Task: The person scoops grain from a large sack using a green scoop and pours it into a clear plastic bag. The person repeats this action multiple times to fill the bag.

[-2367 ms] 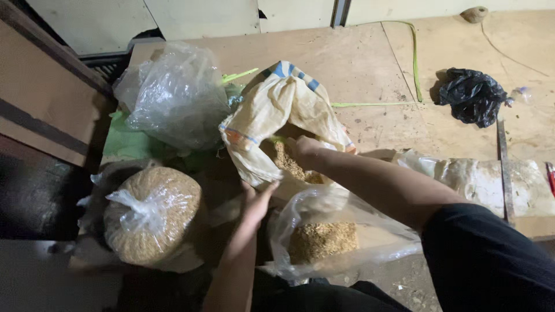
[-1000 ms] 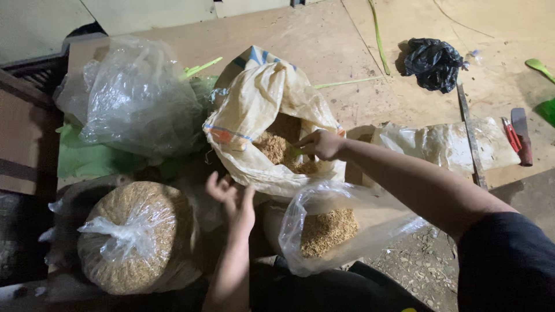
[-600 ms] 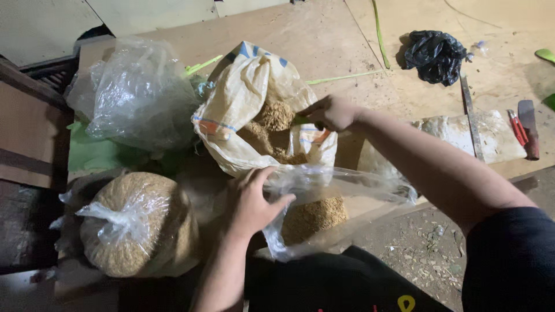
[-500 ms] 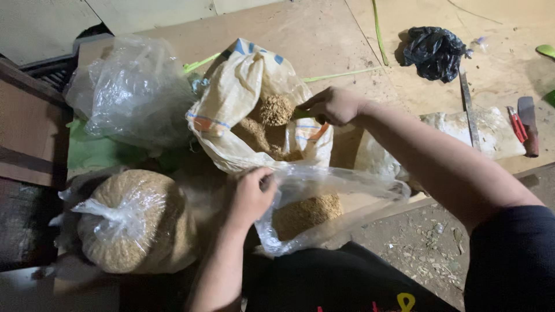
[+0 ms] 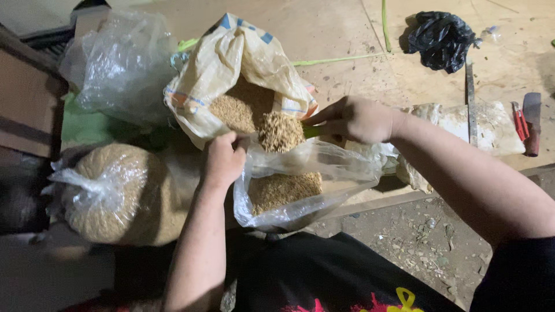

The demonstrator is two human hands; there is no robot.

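My left hand (image 5: 223, 159) grips the rim of a clear plastic bag (image 5: 300, 190) that is partly filled with tan grain. My right hand (image 5: 354, 119) holds a scoop (image 5: 281, 132) by its green handle; the scoop is heaped with grain and sits over the clear bag's mouth. Just behind it lies an open woven sack (image 5: 243, 75) with blue and orange stripes, holding more grain. Both hands are close together at the bag's opening.
A tied clear bag full of grain (image 5: 118, 193) sits at my left. A crumpled clear bag (image 5: 124, 63) lies behind it. A black plastic bag (image 5: 442, 37) and a red-handled tool (image 5: 523, 124) rest on the wooden board at right. Dirt floor lies below.
My left hand went from open above the floor to gripping the clear bag's rim. My right hand lifted a heaped scoop out of the woven sack to the clear bag's mouth.
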